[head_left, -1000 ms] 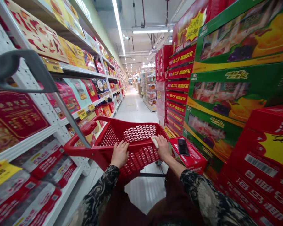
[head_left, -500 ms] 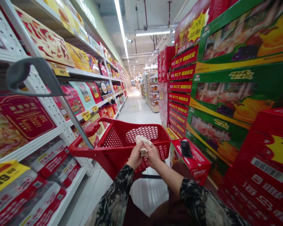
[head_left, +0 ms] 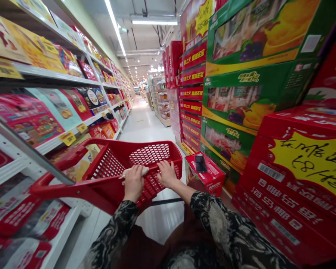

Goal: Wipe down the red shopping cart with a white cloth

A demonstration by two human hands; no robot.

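A red plastic shopping basket cart (head_left: 114,175) stands in the aisle in front of me. My left hand (head_left: 133,182) rests on its near rim, fingers closed on a crumpled whitish cloth (head_left: 142,170) pressed against the rim. My right hand (head_left: 167,174) lies on the same rim just to the right, fingers curled over the edge. A grey pole (head_left: 30,151) crosses the left side of the cart. Both sleeves are dark with a pale pattern.
Shelves (head_left: 53,142) of boxed goods line the left side. Stacks of red cartons (head_left: 294,175) and green cartons (head_left: 240,101) rise on the right. One red box (head_left: 210,175) juts out beside the cart. The pale aisle floor (head_left: 145,123) runs ahead.
The cloth passed from my right hand to my left, through both hands held together above the basket. Both hands are back on the rim. My view has swung right and down.
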